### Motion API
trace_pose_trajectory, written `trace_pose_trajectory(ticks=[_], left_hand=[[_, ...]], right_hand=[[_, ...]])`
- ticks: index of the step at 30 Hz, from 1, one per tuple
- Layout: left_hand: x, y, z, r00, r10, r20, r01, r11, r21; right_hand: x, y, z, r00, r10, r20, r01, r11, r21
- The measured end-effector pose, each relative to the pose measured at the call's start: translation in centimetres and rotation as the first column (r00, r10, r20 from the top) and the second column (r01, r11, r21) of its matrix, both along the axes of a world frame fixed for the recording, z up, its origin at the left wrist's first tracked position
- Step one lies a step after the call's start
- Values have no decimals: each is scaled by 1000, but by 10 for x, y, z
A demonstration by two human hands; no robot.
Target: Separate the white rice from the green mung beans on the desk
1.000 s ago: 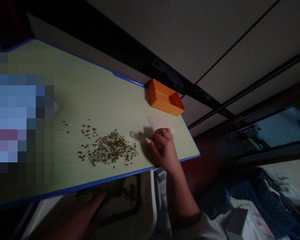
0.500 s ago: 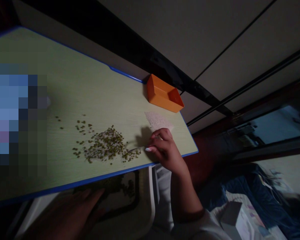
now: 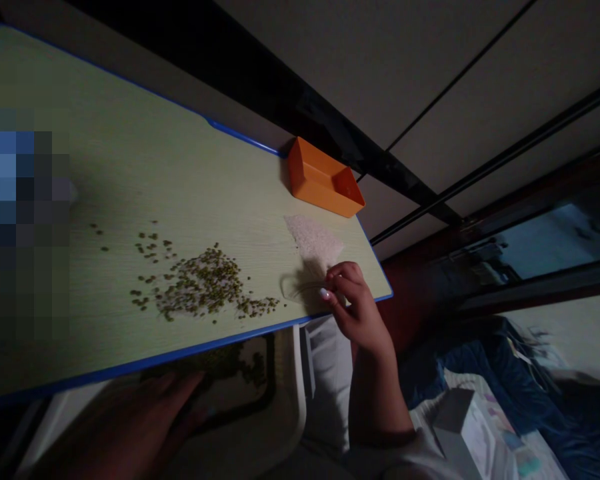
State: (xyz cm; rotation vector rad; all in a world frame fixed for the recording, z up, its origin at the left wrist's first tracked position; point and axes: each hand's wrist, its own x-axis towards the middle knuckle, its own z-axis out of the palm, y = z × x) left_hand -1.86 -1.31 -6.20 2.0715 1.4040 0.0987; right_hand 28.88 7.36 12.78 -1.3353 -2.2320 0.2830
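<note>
My right hand [image 3: 355, 300] is closed on a thin clear plastic piece [image 3: 293, 287] with a rounded end, held just above the table near its front edge. Its exact kind is hard to make out. Left of it lies a spread pile of green mung beans [image 3: 205, 283], with some pale grains among them. Behind my right hand is a heap of white rice-like grains [image 3: 313, 237]. My left hand [image 3: 150, 413], dark and blurred, is low at the left over a white tray [image 3: 300, 387] with dark green beans in it; its fingers look stretched out and apart.
An orange rectangular box [image 3: 325, 180] stands at the back right corner of the pale green table [image 3: 155, 160], which has a blue edge. Blurred blocks cover something at the left. Bedding [image 3: 505, 373] and a grey box [image 3: 460, 420] are at the lower right.
My right hand has moved right, away from the small trail of beans, with the clear piece still in its fingers. My left hand stays over the tray. The view has shifted slightly.
</note>
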Motion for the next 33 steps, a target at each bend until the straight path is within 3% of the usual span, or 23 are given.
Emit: trace_pose_trajectory(ticks=[7, 16, 21, 25, 33], left_hand=[[-2, -3, -7, 998, 5, 70, -7, 1000, 30], [-1, 0, 7, 999, -1, 38, -1, 999, 38], [0, 1, 5, 1000, -29, -6, 29, 999, 14], [1, 0, 4, 1000, -7, 0, 7, 1000, 28], [3, 5, 21, 1000, -22, -14, 22, 1000, -14]], right_hand=[[-5, -3, -3, 999, 33, -17, -34, 998, -51], [-15, -6, 1, 993, 120, -21, -122, 989, -80], [-15, -8, 4, 984, 174, -41, -177, 979, -104], [-13, -7, 3, 993, 111, -29, -112, 992, -49], [-15, -6, -1, 998, 57, 12, -57, 997, -45]])
